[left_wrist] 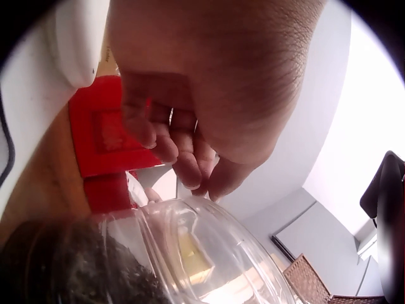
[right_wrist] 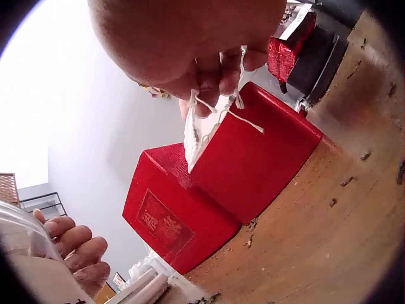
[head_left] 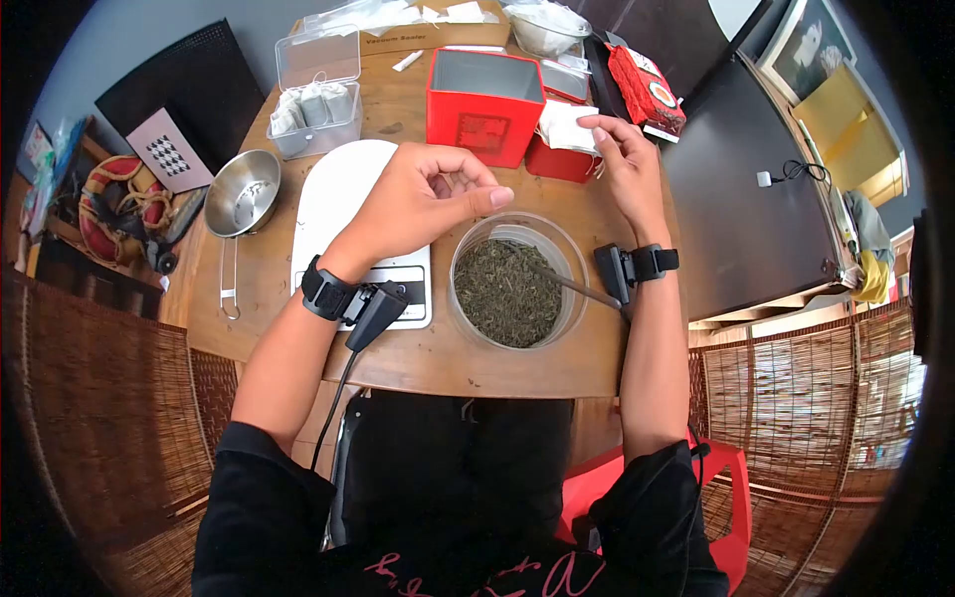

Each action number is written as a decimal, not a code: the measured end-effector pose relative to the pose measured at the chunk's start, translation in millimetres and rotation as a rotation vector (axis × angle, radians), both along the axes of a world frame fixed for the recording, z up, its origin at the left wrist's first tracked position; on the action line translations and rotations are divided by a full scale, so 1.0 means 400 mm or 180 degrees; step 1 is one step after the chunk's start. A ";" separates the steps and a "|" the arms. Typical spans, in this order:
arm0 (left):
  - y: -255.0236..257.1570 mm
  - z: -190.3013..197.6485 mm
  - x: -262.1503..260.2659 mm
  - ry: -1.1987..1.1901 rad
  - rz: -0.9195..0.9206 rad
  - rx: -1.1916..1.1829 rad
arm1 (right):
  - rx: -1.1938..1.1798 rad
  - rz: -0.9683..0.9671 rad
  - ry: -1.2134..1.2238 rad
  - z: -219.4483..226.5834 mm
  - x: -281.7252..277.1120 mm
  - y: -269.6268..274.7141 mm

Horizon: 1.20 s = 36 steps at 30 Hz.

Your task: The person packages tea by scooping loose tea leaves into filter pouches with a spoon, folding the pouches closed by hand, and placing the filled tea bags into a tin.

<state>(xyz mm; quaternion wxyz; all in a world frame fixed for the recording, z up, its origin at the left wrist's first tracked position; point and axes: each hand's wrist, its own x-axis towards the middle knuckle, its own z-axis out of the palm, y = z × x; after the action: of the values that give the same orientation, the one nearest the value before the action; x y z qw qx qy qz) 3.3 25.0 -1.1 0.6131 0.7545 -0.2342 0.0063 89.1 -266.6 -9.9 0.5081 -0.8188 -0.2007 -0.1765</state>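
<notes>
My right hand (head_left: 627, 174) is at the white drawstring bags (head_left: 564, 127) on top of the small red box (head_left: 559, 161); in the right wrist view its fingertips meet the white bag (right_wrist: 197, 136), strings dangling. Whether it grips one, I cannot tell. My left hand (head_left: 423, 199) hovers over the left rim of the clear round tub (head_left: 572, 261) with fingers loosely bent; in the left wrist view the left hand (left_wrist: 202, 95) holds nothing visible. Dark dried leaves (head_left: 505, 294) lie in the tub, and a dark handle (head_left: 587, 289) leans over its right rim.
Left of the tub lies a white scale (head_left: 416, 308) beside a white board (head_left: 333, 189). A metal pan (head_left: 242, 194) and a clear box of filled bags (head_left: 328, 134) stand further left. A tall red box (head_left: 477, 124) and a red packet (head_left: 647, 90) stand behind.
</notes>
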 end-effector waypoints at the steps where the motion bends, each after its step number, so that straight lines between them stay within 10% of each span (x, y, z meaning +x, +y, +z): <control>1: -0.001 -0.002 0.001 0.0000 -0.0001 0.0006 | -0.0394 -0.0178 -0.0148 0.002 0.000 0.001; 10: -0.001 0.004 -0.003 0.0067 -0.0031 0.0130 | -0.1168 -0.0673 -0.1479 0.014 -0.016 0.019; 19: 0.025 0.025 0.001 -0.0056 0.0244 0.0043 | -0.1702 -0.0049 -0.0483 0.010 -0.041 0.039; 28: 0.228 -0.018 0.085 -0.1310 0.3516 0.2060 | -0.1390 -0.0117 -0.0428 0.005 -0.051 0.047; 36: 0.261 -0.013 0.063 -0.0490 0.3512 0.2577 | -0.1186 -0.0104 -0.0287 0.008 -0.060 0.056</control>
<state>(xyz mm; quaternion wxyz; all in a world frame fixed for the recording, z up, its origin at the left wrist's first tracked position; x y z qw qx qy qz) 28.6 129.5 -6.3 0.1717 0.9304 0.1574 0.2831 65.0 -244.3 -6.9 0.3353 -0.8931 -0.2392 -0.1811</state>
